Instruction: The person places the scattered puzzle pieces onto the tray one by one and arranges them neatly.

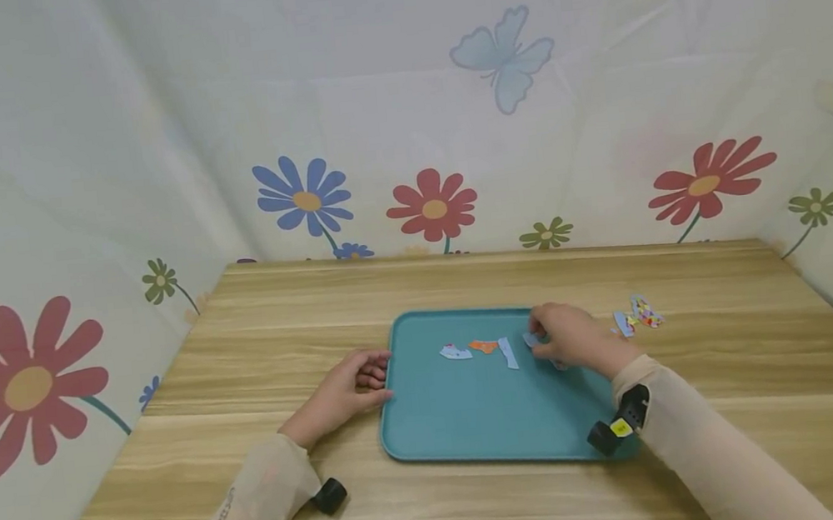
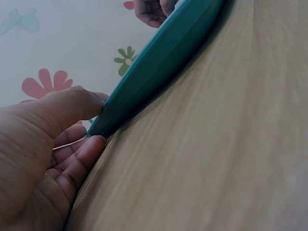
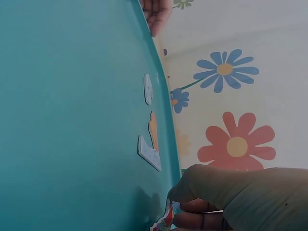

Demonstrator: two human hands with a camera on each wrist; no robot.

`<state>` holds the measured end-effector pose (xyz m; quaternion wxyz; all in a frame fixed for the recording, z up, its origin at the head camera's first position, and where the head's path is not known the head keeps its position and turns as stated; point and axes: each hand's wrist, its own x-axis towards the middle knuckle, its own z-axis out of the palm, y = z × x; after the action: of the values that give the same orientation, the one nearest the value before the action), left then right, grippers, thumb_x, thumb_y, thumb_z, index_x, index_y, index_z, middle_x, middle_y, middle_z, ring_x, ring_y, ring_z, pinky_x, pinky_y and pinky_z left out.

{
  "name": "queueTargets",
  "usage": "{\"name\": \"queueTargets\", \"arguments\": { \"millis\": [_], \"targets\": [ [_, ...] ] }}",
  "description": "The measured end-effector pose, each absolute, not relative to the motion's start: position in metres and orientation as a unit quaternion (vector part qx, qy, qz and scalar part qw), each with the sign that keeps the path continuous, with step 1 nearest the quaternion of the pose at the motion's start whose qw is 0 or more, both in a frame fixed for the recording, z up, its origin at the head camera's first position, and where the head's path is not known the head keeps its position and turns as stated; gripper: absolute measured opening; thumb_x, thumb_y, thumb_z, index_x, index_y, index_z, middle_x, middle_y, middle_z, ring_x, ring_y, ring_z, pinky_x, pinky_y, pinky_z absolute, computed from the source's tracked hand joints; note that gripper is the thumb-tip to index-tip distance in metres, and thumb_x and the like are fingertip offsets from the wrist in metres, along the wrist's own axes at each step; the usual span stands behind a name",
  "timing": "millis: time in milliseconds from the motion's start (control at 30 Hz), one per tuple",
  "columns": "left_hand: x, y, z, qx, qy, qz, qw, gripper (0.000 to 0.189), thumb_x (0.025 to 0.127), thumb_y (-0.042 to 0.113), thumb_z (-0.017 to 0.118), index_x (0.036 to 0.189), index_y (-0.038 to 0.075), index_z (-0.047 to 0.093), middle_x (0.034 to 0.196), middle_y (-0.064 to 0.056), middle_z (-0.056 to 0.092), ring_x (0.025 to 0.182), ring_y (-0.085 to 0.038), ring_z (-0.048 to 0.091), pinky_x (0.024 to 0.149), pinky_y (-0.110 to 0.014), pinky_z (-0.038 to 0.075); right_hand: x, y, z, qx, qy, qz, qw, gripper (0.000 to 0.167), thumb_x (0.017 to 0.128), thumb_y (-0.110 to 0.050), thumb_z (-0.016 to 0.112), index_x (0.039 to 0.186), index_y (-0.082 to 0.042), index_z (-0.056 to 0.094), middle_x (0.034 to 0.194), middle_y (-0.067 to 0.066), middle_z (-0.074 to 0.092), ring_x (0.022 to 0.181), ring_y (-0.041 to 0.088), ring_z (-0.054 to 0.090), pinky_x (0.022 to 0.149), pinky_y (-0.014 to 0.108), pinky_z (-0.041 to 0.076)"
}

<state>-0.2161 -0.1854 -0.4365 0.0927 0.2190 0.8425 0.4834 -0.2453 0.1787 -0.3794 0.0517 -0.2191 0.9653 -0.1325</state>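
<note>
Left forearm is reaching in from the lower left, its pale sleeve (image 1: 258, 493) covering the arm up to the wrist. Left hand (image 1: 338, 389) is sitting at the left side of a teal rectangular tray (image 1: 462, 423) with rounded corners and a raised rim; its fingers are bending, and thumb and fingertips are pinching the rim. The tray is lying on a light-brown wood-grain table (image 1: 279, 323).

Right forearm is angling in from the lower right, also sleeved, a black wrist device (image 1: 604, 439) hanging over the tray's near right part. Right hand (image 1: 570, 333) is arching palm-down over the tray's far right part, fingers curling, thumb and fingers pinching a thin flat multicoloured piece (image 3: 166, 219); whether that piece is touching the tray cannot be told. A pale bit is showing below the hand, mostly hidden.

Left of the right hand, three flat pieces are lying on the tray: a pale-blue strip (image 1: 508, 352), a small orange irregular piece (image 1: 482, 346) just beside it, then a whitish angular piece (image 1: 455, 352) a little apart. Beyond the tray's right edge, a couple of multicoloured pieces (image 1: 646, 311) are lying on the table.
</note>
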Motion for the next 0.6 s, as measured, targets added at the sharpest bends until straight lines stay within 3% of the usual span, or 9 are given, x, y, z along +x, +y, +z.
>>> {"name": "queueTargets", "arguments": {
  "millis": [600],
  "targets": [
    [-0.217,-0.186,-0.437,0.217,0.839,0.490,0.097,0.057,0.086,0.010,0.072,0.135,-0.004,0.047,0.114,-0.019,0.056,0.100,-0.022,0.057,0.085,-0.023,0.052,-0.244,0.164,-0.385,-0.194,0.970,-0.133,0.060,0.022,0.084,-0.018,0.072,0.097,-0.004,0.063,0.091,0.007,0.062,0.075,0.015,0.054,0.067,0.031,0.050]
  ]
}}
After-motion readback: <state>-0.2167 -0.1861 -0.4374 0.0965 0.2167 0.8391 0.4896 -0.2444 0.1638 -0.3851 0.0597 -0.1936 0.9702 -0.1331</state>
